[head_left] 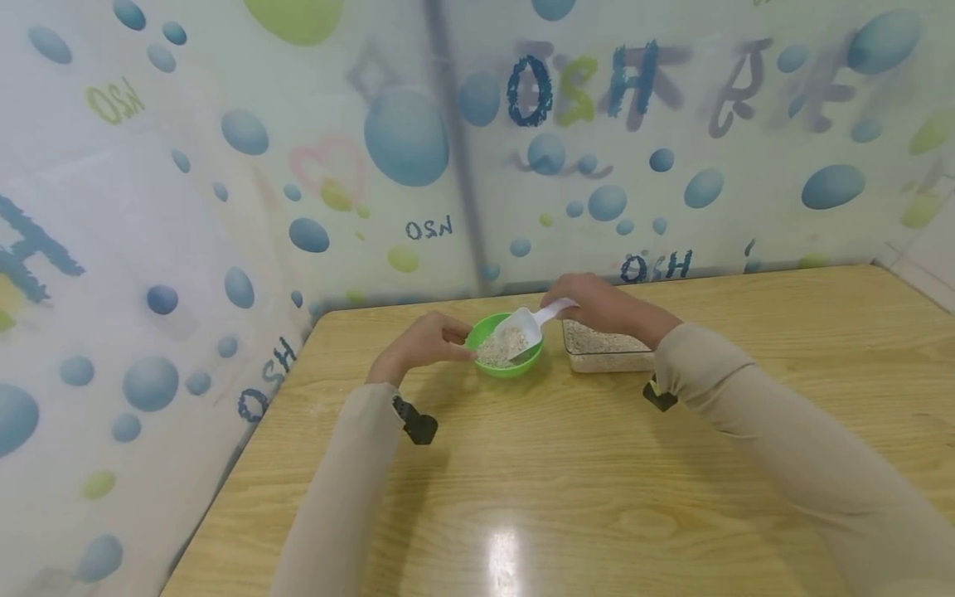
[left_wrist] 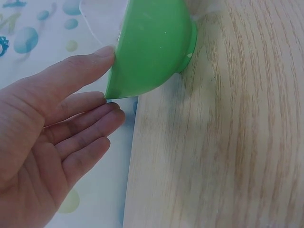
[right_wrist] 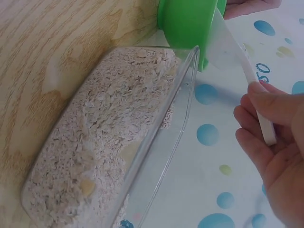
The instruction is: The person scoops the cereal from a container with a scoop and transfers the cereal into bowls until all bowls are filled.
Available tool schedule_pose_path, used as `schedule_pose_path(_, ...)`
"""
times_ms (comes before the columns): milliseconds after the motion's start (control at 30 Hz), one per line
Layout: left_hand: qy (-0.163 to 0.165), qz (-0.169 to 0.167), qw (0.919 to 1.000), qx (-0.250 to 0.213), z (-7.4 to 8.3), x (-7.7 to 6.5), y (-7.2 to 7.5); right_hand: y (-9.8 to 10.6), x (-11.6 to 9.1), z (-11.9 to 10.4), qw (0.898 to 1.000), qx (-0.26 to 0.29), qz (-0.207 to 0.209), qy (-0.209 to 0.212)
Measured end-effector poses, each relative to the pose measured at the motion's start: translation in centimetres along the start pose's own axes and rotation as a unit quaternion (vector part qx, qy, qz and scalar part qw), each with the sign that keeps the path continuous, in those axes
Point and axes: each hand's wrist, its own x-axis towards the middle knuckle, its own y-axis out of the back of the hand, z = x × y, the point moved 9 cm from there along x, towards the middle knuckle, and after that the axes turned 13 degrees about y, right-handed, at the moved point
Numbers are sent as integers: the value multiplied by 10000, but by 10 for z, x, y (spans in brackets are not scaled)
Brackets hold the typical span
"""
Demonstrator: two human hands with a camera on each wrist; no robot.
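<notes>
In the head view a green bowl (head_left: pixel 504 371) stands on the table with pale flakes, like oats, inside. My left hand (head_left: pixel 425 342) is at its left side. The left wrist view shows the thumb and index finger touching the rim of the bowl (left_wrist: pixel 154 52), the other fingers loosely bent beside it. My right hand (head_left: pixel 600 305) grips the handle of a white scoop (head_left: pixel 531 322), whose tilted head is over and partly inside the bowl, with flakes in it. In the right wrist view thumb and fingers pinch the scoop handle (right_wrist: pixel 254 90).
Right of the bowl, a clear rectangular container (head_left: pixel 612 363) of flakes sits partly under the right forearm. The wooden table (head_left: pixel 567 497) meets a wall (head_left: pixel 462 207) with blue and green dots just behind the bowl.
</notes>
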Motion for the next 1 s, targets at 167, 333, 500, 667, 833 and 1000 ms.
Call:
schedule_pose_path(167,36,1,10000,1,0,-1,1,2,-1,-7,9997,-144,-36,189)
schedule_pose_path(333,83,1,10000,1,0,-2,1,5,-3,-14,9989,-320,-26,342)
schedule_pose_path(500,127,-2,9999,-40,-1,-1,0,8,-4,-19,9980,-478,44,419)
schedule_pose_path(667,141,4,9999,53,0,-1,0,13,-6,-25,9958,-662,159,615)
schedule_pose_path(833,234,-6,9996,134,0,-1,1,20,-9,-30,9937,-831,284,691)
schedule_pose_path(1000,261,-25,9995,148,2,-1,1,27,-12,-31,9922,-849,442,793)
